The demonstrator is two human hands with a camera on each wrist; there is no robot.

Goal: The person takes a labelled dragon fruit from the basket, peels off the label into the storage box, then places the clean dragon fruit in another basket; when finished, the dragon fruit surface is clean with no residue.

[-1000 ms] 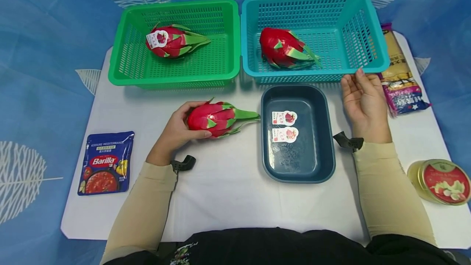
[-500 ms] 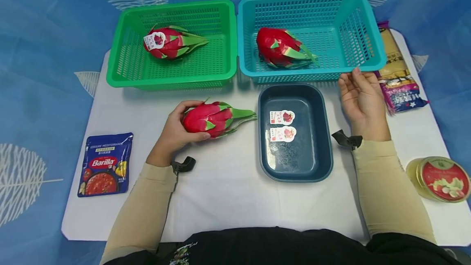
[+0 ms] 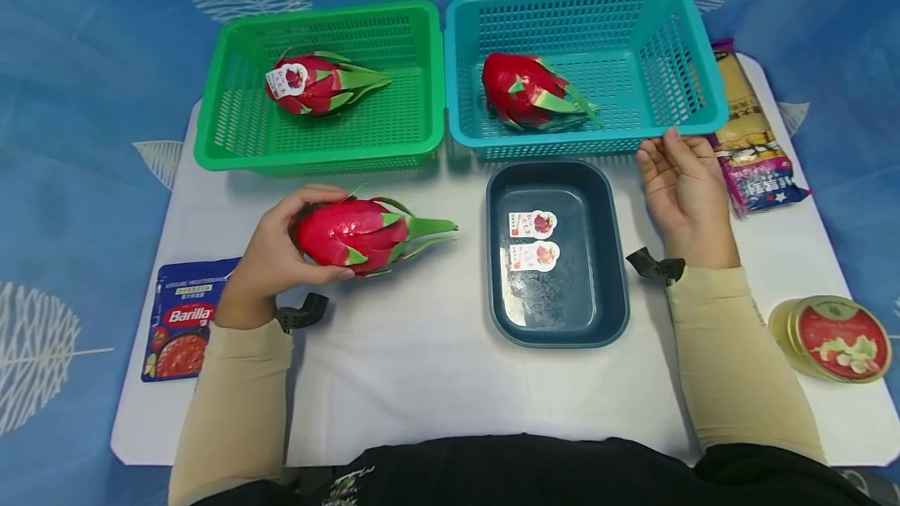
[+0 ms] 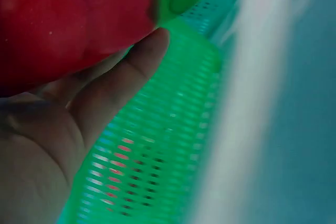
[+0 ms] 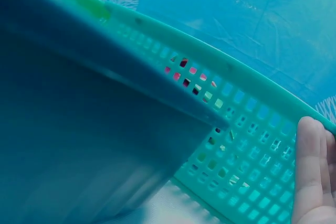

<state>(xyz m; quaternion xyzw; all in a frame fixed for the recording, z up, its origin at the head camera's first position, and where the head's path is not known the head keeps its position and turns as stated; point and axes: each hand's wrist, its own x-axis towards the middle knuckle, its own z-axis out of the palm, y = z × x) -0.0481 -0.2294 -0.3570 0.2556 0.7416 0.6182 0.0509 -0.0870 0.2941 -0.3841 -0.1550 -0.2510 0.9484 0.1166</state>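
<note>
Blue pouch (image 3: 181, 323): “Barilla”; “VERDURE MEDITERRANE…”

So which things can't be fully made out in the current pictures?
Barilla pouch: head view, partly behind the left hand and sleeve.
Snack bag: head view, partly behind the blue basket.
Sticker fine print: head view, too small.
Held dragon fruit: left wrist view, cut off by top and left edges.
Right hand: right wrist view, cut off by right edge.
</note>
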